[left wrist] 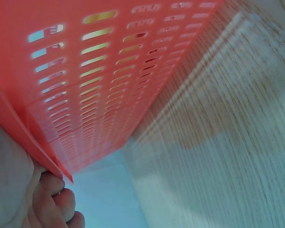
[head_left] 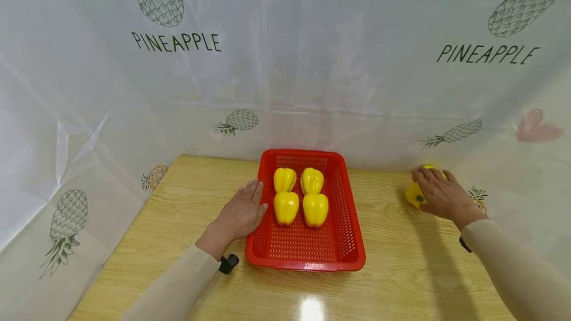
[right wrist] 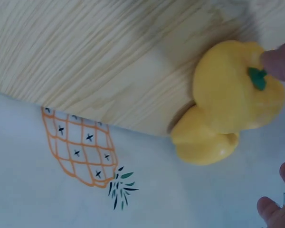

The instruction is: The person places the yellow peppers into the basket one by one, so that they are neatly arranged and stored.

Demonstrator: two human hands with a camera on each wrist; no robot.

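As the right hand (head_left: 439, 196) reaches over two peppers at the table's right rear corner, its thumb (right wrist: 281, 62) sits by the stem of one pepper (right wrist: 232, 90) while the fingers spread wide, not yet closed round it. Should they close from this off-centre position, the rounded sides could slip and roll. Just as risky is the second pepper (right wrist: 204, 140), which touches the first beside the edge of the table (head_left: 178, 212); a nudge could push it against the sheet (head_left: 312, 93) or over the side.

Across the table, the left hand (head_left: 241, 214) lies with fingers extended at the left rim of the red basket (head_left: 308, 265). Pressing hard there might slide or tip it, sending its four peppers (head_left: 286, 208), grouped toward the back in two rows with nothing visible holding them, rolling into one another.
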